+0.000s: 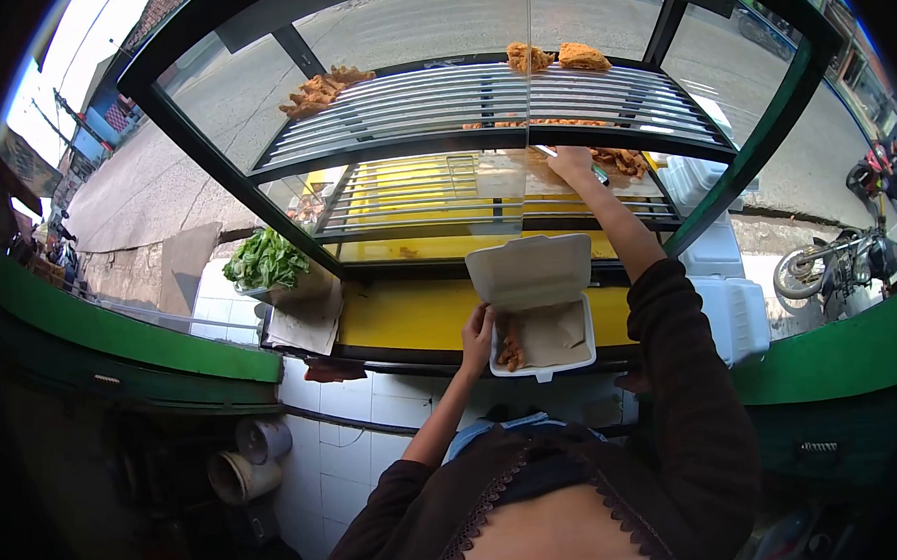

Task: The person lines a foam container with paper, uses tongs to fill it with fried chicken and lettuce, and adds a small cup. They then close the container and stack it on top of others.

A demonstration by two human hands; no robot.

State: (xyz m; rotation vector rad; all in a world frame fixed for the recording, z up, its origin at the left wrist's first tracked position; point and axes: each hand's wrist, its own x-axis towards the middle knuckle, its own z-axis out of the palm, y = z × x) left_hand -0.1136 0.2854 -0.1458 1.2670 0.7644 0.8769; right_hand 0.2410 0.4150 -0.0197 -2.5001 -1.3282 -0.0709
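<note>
My left hand grips the left edge of an open white foam food box, held level in front of a glass display case. Brown paper lines the box and a piece of fried chicken lies in its left side. My right hand reaches up onto the middle wire shelf, closed on metal tongs, beside a pile of fried chicken. More fried pieces lie on the top rack at the left and at the right.
The case has green-black frames and slatted wire shelves. A bowl of green lettuce stands at the left with paper sheets under it. Stacked white foam boxes lie at the right. A parked motorbike shows outside.
</note>
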